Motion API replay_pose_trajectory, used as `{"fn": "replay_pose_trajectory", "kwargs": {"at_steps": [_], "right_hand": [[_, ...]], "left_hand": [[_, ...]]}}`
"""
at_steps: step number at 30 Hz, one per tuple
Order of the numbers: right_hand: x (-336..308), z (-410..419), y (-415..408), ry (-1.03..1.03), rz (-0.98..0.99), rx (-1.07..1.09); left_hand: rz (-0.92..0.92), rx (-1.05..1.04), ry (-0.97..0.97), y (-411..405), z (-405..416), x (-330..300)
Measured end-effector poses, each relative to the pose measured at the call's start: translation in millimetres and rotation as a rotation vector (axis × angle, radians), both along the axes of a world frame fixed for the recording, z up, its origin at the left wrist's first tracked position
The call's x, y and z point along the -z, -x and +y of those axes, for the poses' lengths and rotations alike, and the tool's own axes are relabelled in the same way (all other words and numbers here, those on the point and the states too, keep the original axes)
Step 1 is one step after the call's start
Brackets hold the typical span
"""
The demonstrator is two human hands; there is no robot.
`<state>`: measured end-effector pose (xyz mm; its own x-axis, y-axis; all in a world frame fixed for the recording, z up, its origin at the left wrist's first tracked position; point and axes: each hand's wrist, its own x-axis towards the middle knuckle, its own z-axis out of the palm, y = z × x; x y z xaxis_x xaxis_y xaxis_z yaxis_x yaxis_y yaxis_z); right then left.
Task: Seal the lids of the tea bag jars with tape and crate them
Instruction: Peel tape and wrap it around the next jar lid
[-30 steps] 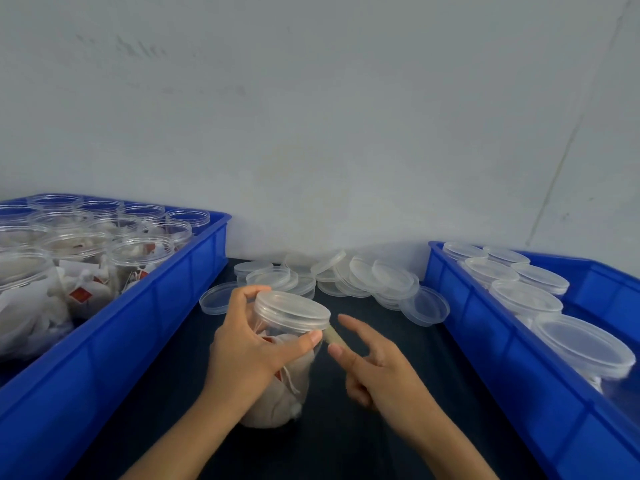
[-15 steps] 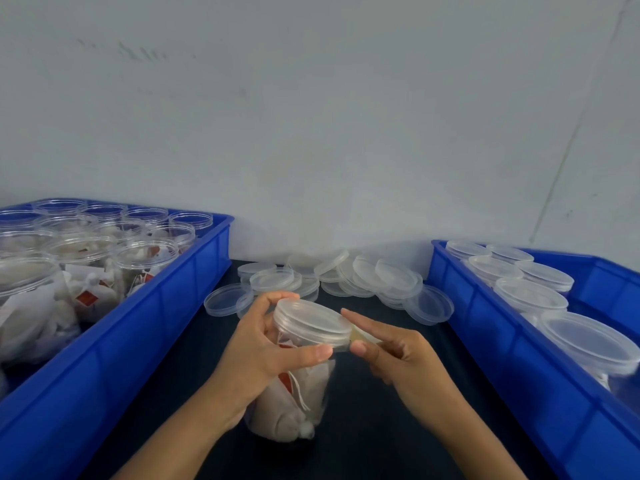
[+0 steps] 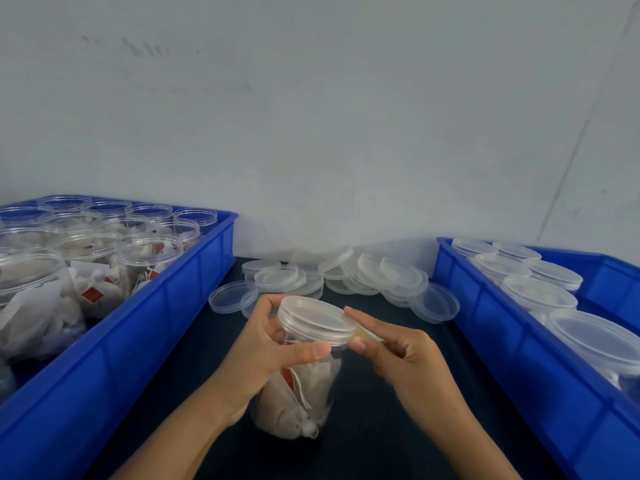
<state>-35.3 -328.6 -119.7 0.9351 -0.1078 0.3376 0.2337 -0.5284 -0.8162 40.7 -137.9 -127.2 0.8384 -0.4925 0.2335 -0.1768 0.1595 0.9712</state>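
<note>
A clear jar [image 3: 304, 403] full of tea bags stands tilted on the dark table in the middle, with a clear lid [image 3: 317, 322] on top. My left hand [image 3: 266, 355] grips the jar just under the lid, thumb across the front. My right hand [image 3: 398, 351] pinches a short yellowish strip of tape [image 3: 369, 334] against the lid's right rim, index finger lying along the rim.
A blue crate [image 3: 166, 306] on the left holds several open jars of tea bags. A blue crate [image 3: 512, 344] on the right holds several lidded jars. Loose clear lids [image 3: 363, 275] lie piled at the back by the wall.
The jar and both hands have come closer together. My right hand has brought the tape strip from beside the jar onto the lid's right rim.
</note>
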Motion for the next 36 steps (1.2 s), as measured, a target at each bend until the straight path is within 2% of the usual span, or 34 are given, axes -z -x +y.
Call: {"fn": "replay_pose_trajectory", "kwargs": {"at_steps": [4, 8, 12, 17, 20, 27, 31, 36], "right_hand": [[3.0, 6.9, 1.9, -0.015, -0.032, 0.086], [4.3, 16.5, 4.9, 0.007, -0.029, 0.167], [-0.6, 22.9, 10.6, 0.249, -0.043, 0.167], [-12.9, 23.2, 16.8, 0.500, -0.068, 0.083], [-21.7, 17.7, 22.6, 0.626, -0.175, 0.075], [-27.4, 5.4, 25.1, 0.734, -0.381, 0.063], [-28.6, 2.0, 23.9, 0.790, -0.398, 0.003], [-26.9, 2.6, 22.7, 0.779, -0.381, 0.089]], "left_hand": [[-0.067, -0.032, -0.030, 7.8, -3.7, 0.1], [-0.212, -0.278, -0.161, 17.2, -12.3, 5.0], [-0.223, -0.388, -0.124, 15.0, -13.5, 3.9], [-0.084, -0.305, 0.009, 2.1, 0.7, 0.5], [-0.016, -0.212, 0.044, -5.3, 11.5, 2.1], [0.016, -0.150, 0.048, -8.9, 12.0, 5.1], [0.020, -0.129, 0.053, -8.3, 10.6, 5.6], [-0.003, -0.081, 0.064, -6.5, 7.3, 5.4]]}}
